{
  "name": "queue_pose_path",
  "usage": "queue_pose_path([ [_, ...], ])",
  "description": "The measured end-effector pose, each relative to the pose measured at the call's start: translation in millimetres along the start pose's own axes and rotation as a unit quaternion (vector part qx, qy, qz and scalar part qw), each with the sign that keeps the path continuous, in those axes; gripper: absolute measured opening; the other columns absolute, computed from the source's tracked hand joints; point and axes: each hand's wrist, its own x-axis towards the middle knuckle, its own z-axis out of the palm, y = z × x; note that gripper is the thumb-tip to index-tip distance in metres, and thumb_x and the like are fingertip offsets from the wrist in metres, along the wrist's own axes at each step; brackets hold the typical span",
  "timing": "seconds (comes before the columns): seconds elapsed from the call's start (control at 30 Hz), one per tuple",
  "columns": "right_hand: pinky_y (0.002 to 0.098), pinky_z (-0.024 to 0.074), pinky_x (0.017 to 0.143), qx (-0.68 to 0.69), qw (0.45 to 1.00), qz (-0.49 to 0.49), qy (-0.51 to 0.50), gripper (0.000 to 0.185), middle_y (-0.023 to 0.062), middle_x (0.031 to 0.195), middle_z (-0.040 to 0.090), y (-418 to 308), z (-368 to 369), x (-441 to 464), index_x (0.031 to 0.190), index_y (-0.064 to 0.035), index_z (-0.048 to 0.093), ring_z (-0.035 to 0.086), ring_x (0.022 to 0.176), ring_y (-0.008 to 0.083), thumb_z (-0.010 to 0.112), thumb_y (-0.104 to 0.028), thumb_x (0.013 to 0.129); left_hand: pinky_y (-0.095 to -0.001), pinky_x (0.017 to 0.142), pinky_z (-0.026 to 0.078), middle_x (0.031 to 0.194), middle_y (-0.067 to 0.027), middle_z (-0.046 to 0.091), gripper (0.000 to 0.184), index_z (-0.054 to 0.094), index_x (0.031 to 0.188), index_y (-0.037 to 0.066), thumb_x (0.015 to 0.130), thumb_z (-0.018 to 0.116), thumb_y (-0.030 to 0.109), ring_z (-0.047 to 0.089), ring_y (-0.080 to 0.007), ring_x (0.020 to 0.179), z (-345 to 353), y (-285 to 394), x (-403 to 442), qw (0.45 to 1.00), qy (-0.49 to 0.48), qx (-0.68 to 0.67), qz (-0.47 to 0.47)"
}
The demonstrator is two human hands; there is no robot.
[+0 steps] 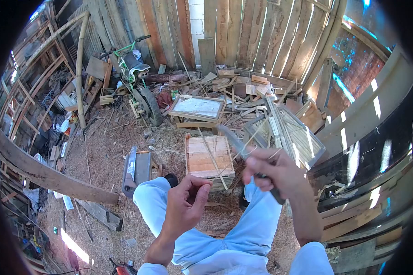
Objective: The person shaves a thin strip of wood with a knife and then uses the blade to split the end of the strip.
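Note:
My right hand (273,172) is wrapped round the dark handle of a knife (234,139), whose blade points up and to the left. Thin strips are near the fingers of that hand. My left hand (190,199) is closed in a pinch above my left knee; whatever lies between its fingertips is too small to make out. Between my legs and beyond the hands stands a wooden crate (206,153), with thin sticks (212,158) lying across its top.
A hand saw (131,167) leans by a small stool (143,166) at the left. Ahead lie a framed panel (197,107), scrap wood (234,87), a slatted frame (300,137) and a green bike (135,68). A wooden beam (55,167) crosses the left side.

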Motion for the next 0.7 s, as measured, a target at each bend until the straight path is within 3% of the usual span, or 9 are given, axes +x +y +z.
queue_pose_path([
  [0.33, 0.0157, 0.0288, 0.040, 0.039, 0.997, -0.036, 0.058, 0.035, 0.0063, 0.074, 0.059, -11.4, -17.3, 2.1, 0.125, 0.0000, 0.052, 0.040, 0.049, 0.0031, 0.055, -0.012, 0.093, -0.0150, 0.051, 0.030, 0.070, 0.0049, 0.053, 0.010, 0.057, 0.093, -0.001, 0.092, 0.058, 0.009, 0.042, 0.0015, 0.061, -2.5, 3.0, 1.3, 1.000, -0.006, -0.009, -0.010],
  [0.4, 0.0153, 0.0285, 0.039, 0.047, 0.988, -0.085, 0.119, 0.036, 0.0048, 0.073, 0.058, -19.3, -28.7, 2.0, 0.126, -0.0010, 0.052, 0.040, 0.048, 0.0024, 0.056, -0.013, 0.093, -0.0150, 0.051, 0.030, 0.071, 0.0046, 0.054, 0.009, 0.057, 0.093, -0.001, 0.092, 0.058, 0.008, 0.043, 0.0014, 0.061, -2.3, 1.1, -2.2, 1.000, -0.009, -0.012, -0.022],
  [0.5, 0.0145, 0.0281, 0.039, 0.104, 0.981, -0.105, 0.128, 0.037, 0.0036, 0.072, 0.057, -27.8, -48.6, -1.0, 0.127, -0.0026, 0.051, 0.040, 0.048, 0.0018, 0.056, -0.013, 0.092, -0.0171, 0.045, 0.025, 0.061, 0.0067, 0.049, 0.006, 0.060, 0.091, 0.000, 0.090, 0.058, 0.006, 0.036, 0.0017, 0.053, -3.8, -7.4, -2.4, 1.000, 0.023, -0.005, 0.014],
  [0.6, 0.0147, 0.0281, 0.038, 0.091, 0.983, -0.100, 0.123, 0.036, 0.0027, 0.071, 0.057, -22.1, -45.2, -0.3, 0.127, -0.0035, 0.051, 0.040, 0.047, 0.0015, 0.055, -0.013, 0.092, -0.0167, 0.045, 0.026, 0.061, 0.0062, 0.050, 0.005, 0.060, 0.091, 0.000, 0.089, 0.059, 0.005, 0.037, 0.0020, 0.054, -2.6, -5.3, 0.1, 0.999, 0.026, 0.009, 0.021],
  [0.7, 0.0175, 0.0300, 0.038, 0.034, 0.992, -0.046, 0.116, 0.035, 0.0052, 0.074, 0.060, -5.3, -22.7, 0.1, 0.126, -0.0032, 0.052, 0.041, 0.047, 0.0037, 0.054, -0.015, 0.094, -0.0156, 0.049, 0.034, 0.070, 0.0017, 0.058, 0.007, 0.058, 0.093, -0.001, 0.090, 0.059, 0.005, 0.048, 0.0004, 0.059, 4.7, -1.6, 7.8, 0.998, 0.024, 0.049, 0.033],
])
